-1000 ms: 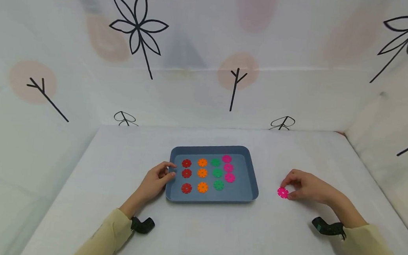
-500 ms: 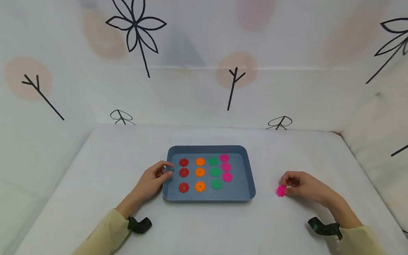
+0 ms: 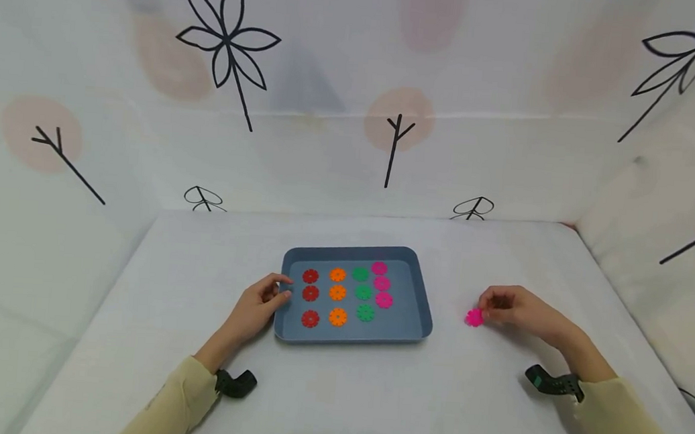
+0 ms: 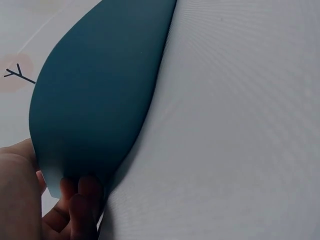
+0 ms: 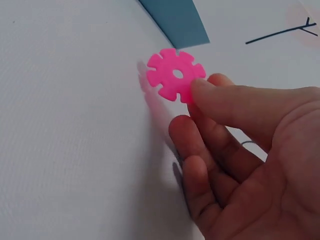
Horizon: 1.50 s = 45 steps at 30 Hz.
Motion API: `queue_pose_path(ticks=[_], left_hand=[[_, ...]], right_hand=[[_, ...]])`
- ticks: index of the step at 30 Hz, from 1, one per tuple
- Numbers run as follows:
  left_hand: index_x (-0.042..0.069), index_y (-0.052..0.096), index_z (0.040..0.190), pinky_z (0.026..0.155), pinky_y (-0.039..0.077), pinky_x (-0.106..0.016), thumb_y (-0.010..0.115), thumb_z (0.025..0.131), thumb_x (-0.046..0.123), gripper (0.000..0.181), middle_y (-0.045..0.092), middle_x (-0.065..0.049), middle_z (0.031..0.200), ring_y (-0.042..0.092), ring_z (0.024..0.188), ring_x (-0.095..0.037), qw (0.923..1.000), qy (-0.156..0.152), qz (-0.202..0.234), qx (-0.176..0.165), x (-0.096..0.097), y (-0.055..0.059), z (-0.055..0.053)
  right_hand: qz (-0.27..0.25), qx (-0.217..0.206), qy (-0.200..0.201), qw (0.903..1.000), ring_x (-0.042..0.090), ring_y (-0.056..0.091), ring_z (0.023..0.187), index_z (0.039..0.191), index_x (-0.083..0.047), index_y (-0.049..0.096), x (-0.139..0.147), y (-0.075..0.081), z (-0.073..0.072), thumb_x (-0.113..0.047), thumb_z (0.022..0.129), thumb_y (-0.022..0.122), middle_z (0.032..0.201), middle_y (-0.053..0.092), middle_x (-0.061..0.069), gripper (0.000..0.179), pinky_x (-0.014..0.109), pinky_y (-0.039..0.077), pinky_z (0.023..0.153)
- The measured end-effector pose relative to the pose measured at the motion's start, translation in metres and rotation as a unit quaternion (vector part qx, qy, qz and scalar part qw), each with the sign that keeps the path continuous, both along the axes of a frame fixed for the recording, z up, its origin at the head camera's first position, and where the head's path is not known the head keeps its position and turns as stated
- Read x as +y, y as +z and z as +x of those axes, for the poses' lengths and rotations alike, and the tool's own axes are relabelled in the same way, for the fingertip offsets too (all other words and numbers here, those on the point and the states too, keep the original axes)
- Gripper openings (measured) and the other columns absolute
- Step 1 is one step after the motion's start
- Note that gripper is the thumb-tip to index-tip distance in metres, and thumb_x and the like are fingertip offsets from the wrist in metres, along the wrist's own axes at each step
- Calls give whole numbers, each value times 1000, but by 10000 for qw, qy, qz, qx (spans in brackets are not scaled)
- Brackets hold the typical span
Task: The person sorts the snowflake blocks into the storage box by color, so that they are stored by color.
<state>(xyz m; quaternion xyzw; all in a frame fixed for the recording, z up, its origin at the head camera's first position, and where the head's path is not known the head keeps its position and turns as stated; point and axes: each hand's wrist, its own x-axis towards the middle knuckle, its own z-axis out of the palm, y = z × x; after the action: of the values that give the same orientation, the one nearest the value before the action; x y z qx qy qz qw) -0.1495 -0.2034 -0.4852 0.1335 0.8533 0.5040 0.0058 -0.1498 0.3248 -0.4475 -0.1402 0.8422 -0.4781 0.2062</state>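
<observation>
My left hand (image 3: pixel 256 308) grips the left rim of a blue-grey tray (image 3: pixel 413 322). In the left wrist view, its fingertips rest against the tray's outer wall (image 4: pixel 100 90). Inside the tray lie columns of notched plastic discs: red (image 3: pixel 310 293), orange (image 3: pixel 338 292), green (image 3: pixel 364 292) and pink (image 3: pixel 382 283). Right of the tray, my right hand (image 3: pixel 519 310) pinches another pink notched disc (image 5: pixel 165 75) between thumb and index finger. This disc is tilted, slightly off the table, with a hole in its middle. The other fingers of that hand are loosely curled.
A white cloth covers the table (image 3: pixel 341 398). Behind it stands a pale fabric backdrop (image 3: pixel 320 168) printed with plant drawings. Dark camera mounts (image 3: pixel 554 381) sit on both wrists. To the tray's right is bare cloth, and its right third holds no discs.
The pink disc, lying flatter under the right fingers at first, is now lifted and tilted in the pinch. The right hand rises slightly. The left hand stays at the tray; the view shifts slightly.
</observation>
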Motion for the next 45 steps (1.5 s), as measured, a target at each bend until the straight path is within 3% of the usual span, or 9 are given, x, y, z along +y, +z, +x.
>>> queue_pose_path(ticks=[7, 16, 27, 39, 45], left_hand=[[15, 65, 121, 58, 35, -25, 65, 98, 21, 23, 49, -4, 83, 43, 62, -15, 10000, -43, -24, 6, 1, 1, 1], [16, 64, 122, 58, 35, -26, 64, 99, 22, 24, 49, -4, 82, 44, 63, -16, 9999, -69, -84, -71, -1, 2, 1], [14, 64, 124, 59, 35, -26, 65, 99, 22, 27, 48, -3, 83, 44, 64, -17, 9998, -78, -65, -158, 0, 3, 1], [16, 64, 124, 59, 35, -25, 64, 100, 24, 25, 49, -4, 84, 44, 64, -16, 9999, -75, -33, -152, -1, 2, 2], [15, 64, 123, 59, 35, -26, 64, 99, 22, 25, 49, -4, 84, 44, 64, -16, 9999, -73, -17, -111, 0, 2, 1]], right_hand=[[132, 35, -381, 9992, 24, 59, 84, 105, -2, 65, -9, 4, -4, -9, 93, 67, 98, 62, 13, 14, 30, 52, 72], [3, -21, -174, 9998, 26, 64, 84, 119, 3, 66, -28, 23, -9, -9, 95, 65, 97, 62, 15, 27, 34, 55, 74], [-101, 122, -7, 9999, 33, 66, 91, 116, 0, 69, -61, 32, -19, -7, 95, 64, 99, 65, 15, 23, 38, 56, 79], [143, 558, 476, 9972, 30, 64, 86, 112, -6, 73, -101, 39, -37, -7, 95, 64, 96, 70, 6, 20, 45, 54, 80], [154, 661, 961, 9931, 24, 64, 85, 103, -10, 75, -121, 39, -47, -3, 92, 65, 96, 69, 4, 16, 37, 52, 78]])
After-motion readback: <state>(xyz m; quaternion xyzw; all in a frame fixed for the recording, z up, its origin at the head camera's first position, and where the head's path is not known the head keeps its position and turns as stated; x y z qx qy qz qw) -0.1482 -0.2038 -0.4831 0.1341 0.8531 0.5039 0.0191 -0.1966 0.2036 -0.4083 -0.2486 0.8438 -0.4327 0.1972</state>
